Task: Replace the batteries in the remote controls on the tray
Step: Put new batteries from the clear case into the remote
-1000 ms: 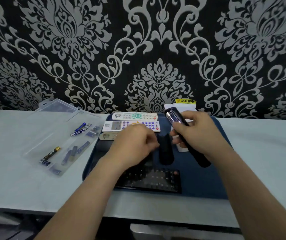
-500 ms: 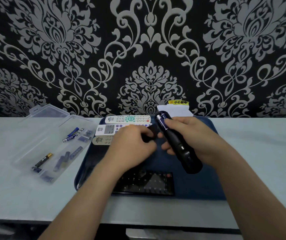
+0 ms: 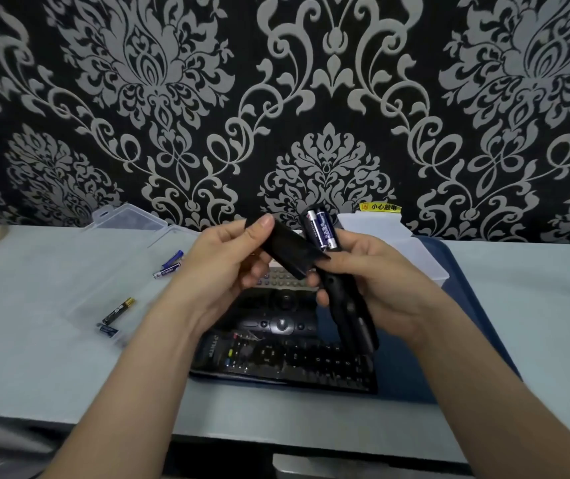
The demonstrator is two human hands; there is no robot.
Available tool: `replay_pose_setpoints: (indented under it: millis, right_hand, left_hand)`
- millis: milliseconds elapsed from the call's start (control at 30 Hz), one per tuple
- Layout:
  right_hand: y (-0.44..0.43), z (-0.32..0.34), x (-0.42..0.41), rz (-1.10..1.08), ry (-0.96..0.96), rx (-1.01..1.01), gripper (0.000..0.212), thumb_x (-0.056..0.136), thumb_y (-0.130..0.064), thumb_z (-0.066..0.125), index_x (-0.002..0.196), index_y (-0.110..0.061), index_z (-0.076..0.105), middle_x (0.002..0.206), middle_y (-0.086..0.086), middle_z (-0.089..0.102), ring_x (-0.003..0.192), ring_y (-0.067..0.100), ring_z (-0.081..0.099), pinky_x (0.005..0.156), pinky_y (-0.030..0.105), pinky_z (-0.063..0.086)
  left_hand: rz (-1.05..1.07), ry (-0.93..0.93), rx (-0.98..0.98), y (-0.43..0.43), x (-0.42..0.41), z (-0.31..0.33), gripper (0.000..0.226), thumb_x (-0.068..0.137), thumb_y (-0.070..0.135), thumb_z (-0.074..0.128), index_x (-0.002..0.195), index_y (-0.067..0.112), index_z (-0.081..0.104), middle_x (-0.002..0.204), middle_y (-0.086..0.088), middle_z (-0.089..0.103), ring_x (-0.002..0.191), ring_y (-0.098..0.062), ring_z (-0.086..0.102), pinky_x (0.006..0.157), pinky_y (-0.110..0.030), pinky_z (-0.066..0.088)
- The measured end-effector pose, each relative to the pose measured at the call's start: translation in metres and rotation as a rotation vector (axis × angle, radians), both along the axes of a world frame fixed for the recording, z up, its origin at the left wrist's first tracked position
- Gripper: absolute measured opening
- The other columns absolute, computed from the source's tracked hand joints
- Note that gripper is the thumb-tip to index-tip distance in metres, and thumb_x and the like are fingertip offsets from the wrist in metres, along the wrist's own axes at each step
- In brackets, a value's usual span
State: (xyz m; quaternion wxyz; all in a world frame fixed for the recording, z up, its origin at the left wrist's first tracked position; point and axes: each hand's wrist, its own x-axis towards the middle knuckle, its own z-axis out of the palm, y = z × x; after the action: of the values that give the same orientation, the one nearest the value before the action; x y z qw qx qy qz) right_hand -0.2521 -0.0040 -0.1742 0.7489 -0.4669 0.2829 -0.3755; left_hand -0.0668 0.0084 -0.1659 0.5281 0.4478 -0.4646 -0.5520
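Centre of frame, above the tray (image 3: 480, 305): black remote (image 3: 347, 305) gripped in the right hand (image 3: 376, 281), fingers curled round its middle. Back side up, tilted, open end toward upper centre. Two blue batteries (image 3: 321, 229) side by side in the open compartment at that upper end.

Just left of it: black battery cover (image 3: 287, 250) pinched in the left hand (image 3: 221, 267), thumb on top. Lower end of the cover touching or just beside the remote; cannot tell which. Hands near each other, each clamped on its own part.

Below the hands, on the dark blue tray: long black remote (image 3: 283, 366) across the front edge. Two smaller black remotes (image 3: 278, 324) behind it. Light remote (image 3: 278, 276) further back, mostly hidden by the left hand.

Left of frame, on the pale table (image 3: 35, 357): open clear plastic box (image 3: 128, 219). Loose blue batteries (image 3: 169, 266) and one black-and-gold battery (image 3: 118, 310) in it.

Behind the right hand: second clear box (image 3: 401, 243). Yellow label (image 3: 380, 207) low on the patterned wall.
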Motion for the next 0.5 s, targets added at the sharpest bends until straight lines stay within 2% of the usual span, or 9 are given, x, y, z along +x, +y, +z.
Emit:
replay_pose_setpoints:
  millis: [100,200,300,400,500]
  right_hand:
    - [0.002,0.004,0.005,0.018,-0.01,0.105,0.019,0.097,-0.007,0.045,0.111,-0.003,0.057,0.073,0.01,0.063,0.061,0.017,0.06,0.05,0.026,0.052]
    - [0.004,0.005,0.008,0.109,-0.045,0.21,0.03,0.098,-0.023,0.038,0.112,-0.005,0.058,0.08,0.01,0.065,0.067,0.019,0.059,0.056,0.029,0.053]
    - [0.004,0.003,0.009,0.128,-0.031,0.218,0.037,0.099,-0.032,0.038,0.113,-0.007,0.062,0.085,0.011,0.064,0.07,0.02,0.062,0.057,0.031,0.054]
    - [0.006,0.004,0.011,0.134,0.002,0.221,0.045,0.102,-0.039,0.036,0.111,-0.006,0.065,0.088,0.013,0.066,0.07,0.02,0.064,0.057,0.031,0.056]
    - [0.006,0.003,0.011,0.094,0.073,0.166,0.046,0.102,-0.041,0.039,0.11,-0.004,0.065,0.091,0.014,0.069,0.072,0.021,0.066,0.059,0.03,0.057]
  left_hand:
    - [0.04,0.019,-0.025,-0.002,0.006,0.0,0.017,0.08,0.027,0.064,0.068,0.015,0.063,0.057,-0.001,0.055,0.045,-0.008,0.045,0.04,-0.015,0.035]
    - [0.103,0.026,-0.057,-0.003,0.013,0.001,0.014,0.077,0.024,0.067,0.083,0.012,0.069,0.06,-0.002,0.06,0.046,-0.009,0.047,0.043,-0.016,0.039]
    - [0.144,0.024,-0.093,-0.004,0.014,-0.001,0.032,0.075,0.023,0.069,0.102,0.007,0.069,0.069,-0.006,0.064,0.049,-0.011,0.05,0.047,-0.017,0.043]
    - [0.115,-0.044,-0.141,-0.003,0.008,-0.004,0.028,0.077,0.022,0.069,0.1,0.008,0.07,0.073,-0.015,0.06,0.049,-0.012,0.051,0.047,-0.018,0.044]
    - [0.12,-0.248,-0.185,-0.005,0.003,-0.008,0.021,0.08,0.023,0.071,0.097,0.012,0.072,0.073,-0.017,0.053,0.052,-0.012,0.05,0.049,-0.018,0.044]
